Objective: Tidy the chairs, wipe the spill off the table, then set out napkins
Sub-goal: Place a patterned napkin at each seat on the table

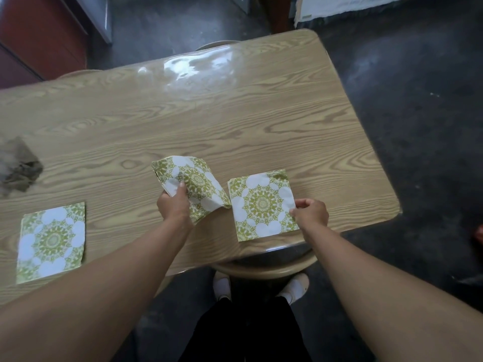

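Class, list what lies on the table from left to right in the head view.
Crumpled cloth → flat napkin → napkin stack in left hand → flat napkin under right hand.

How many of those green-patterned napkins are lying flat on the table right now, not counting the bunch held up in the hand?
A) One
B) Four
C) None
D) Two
D: one flat napkin lies near the left end of the table, and a second napkin lies flat under the right hand; the left hand holds the spare napkins lifted off the surface.
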